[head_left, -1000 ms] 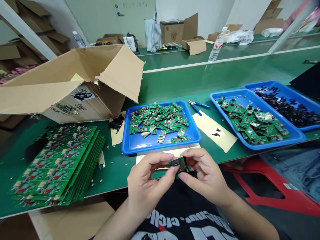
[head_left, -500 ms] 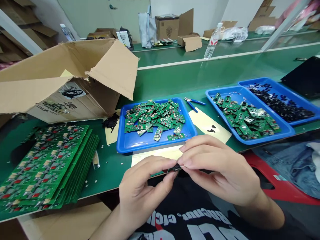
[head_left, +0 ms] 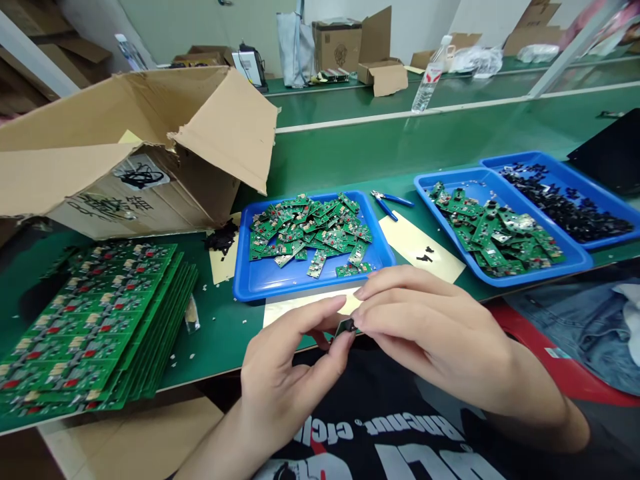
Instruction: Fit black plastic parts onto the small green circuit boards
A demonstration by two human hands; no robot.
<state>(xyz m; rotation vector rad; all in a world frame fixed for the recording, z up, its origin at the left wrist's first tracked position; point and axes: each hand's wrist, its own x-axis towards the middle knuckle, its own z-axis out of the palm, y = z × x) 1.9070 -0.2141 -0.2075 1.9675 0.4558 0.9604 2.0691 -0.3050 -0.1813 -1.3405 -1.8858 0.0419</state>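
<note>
Between the thumb and fingers of my left hand (head_left: 287,373) is a small green circuit board (head_left: 341,329), held tilted in front of my shirt. A small black part (head_left: 351,324) sits at the board's right end. The bunched fingertips of my right hand (head_left: 440,327) close on that end and partly hide it. Just beyond my hands lies a blue tray (head_left: 265,287) with many loose small circuit boards (head_left: 310,230). Sheets of pale paper (head_left: 287,308) lie under and beside this tray.
Stacked green board panels (head_left: 95,320) and an open cardboard box (head_left: 210,193) stand at left. Blue-handled cutters (head_left: 393,200) lie beyond black scraps (head_left: 425,255). At right, one blue tray (head_left: 575,259) holds boards, another black parts (head_left: 565,203). A water bottle (head_left: 431,77) stands behind.
The held piece has turned, so its green board face now shows beside the black part. My left fingers have lifted slightly from its upper side. The view has shifted a little.
</note>
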